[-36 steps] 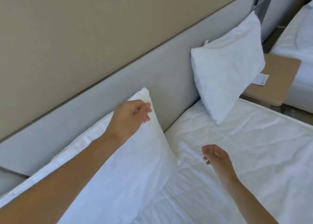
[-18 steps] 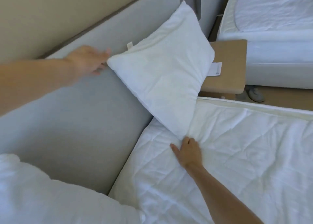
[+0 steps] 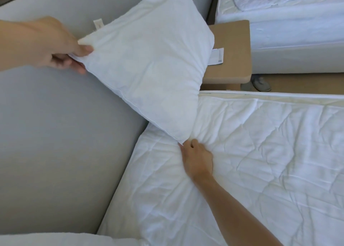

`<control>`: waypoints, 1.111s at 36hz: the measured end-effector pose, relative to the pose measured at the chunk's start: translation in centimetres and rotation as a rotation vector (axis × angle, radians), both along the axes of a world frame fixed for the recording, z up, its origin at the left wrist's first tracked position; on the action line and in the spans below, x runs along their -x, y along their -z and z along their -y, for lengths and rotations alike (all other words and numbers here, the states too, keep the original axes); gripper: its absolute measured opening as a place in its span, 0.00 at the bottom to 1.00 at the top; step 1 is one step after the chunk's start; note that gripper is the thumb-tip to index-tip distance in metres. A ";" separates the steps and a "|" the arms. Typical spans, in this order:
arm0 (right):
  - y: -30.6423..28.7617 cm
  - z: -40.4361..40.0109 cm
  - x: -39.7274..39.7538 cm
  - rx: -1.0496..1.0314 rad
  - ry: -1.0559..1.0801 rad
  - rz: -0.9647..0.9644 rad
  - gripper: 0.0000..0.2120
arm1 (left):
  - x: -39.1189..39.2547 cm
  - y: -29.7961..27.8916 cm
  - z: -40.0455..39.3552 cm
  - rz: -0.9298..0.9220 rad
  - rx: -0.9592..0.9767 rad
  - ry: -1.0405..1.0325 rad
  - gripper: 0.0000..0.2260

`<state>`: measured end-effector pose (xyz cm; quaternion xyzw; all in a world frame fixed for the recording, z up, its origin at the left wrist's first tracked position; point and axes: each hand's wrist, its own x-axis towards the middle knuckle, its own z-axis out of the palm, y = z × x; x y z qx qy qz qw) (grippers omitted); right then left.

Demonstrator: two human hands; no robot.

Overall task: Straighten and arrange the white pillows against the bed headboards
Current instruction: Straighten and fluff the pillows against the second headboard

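The pillow [image 3: 149, 69] stands cornerwise against the headboard [image 3: 55, 134], left hand [image 3: 48, 44] pinching its upper-left corner, right hand [image 3: 197, 158] pinching its bottom corner at frame centre.

Tan bedside table [image 3: 235, 41] (paper slip [image 3: 217, 56] on top), grey shoe [image 3: 261, 84] beneath

second pillow [image 3: 65, 239] cropped below, shoe [image 3: 260, 83] half hidden

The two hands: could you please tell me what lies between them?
In the head view, the white pillow spans the stretch: the left hand pinches its upper-left corner and the right hand its bottom corner, against the grey headboard.
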<state>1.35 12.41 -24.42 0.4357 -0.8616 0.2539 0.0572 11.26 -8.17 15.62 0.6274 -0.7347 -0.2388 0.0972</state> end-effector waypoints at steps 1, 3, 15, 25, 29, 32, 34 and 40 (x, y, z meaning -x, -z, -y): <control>0.0 0.0 0.0 0.013 -0.009 -0.011 0.10 | 0.1 0.2 0.1 -0.001 0.032 -0.002 0.07; 0.2 -0.1 -0.1 0.040 -0.034 -0.038 0.09 | 0.1 0.5 0.2 0.013 0.090 -0.010 0.07; 0.9 -0.1 0.6 0.027 -0.075 0.026 0.15 | -1.0 -0.3 -3.7 0.390 0.430 0.092 0.08; -3.3 -7.5 -6.4 -0.092 -0.366 -0.185 0.15 | -8.8 -5.1 -10.4 0.890 0.596 0.356 0.07; -0.8 -9.9 -10.8 -0.138 -0.304 -0.062 0.11 | -14.6 -4.5 -12.4 1.156 0.607 0.595 0.13; 0.0 -9.4 -11.7 -0.204 -0.278 -0.042 0.12 | -17.0 -2.8 -12.7 1.236 0.712 0.792 0.17; 0.2 -8.9 -11.7 -0.282 -0.269 -0.032 0.10 | -17.2 -2.4 -12.4 1.258 0.763 0.820 0.18; -2.7 -8.1 -11.8 -0.584 -0.356 0.037 0.14 | -17.1 -2.2 -12.0 1.230 0.773 0.829 0.18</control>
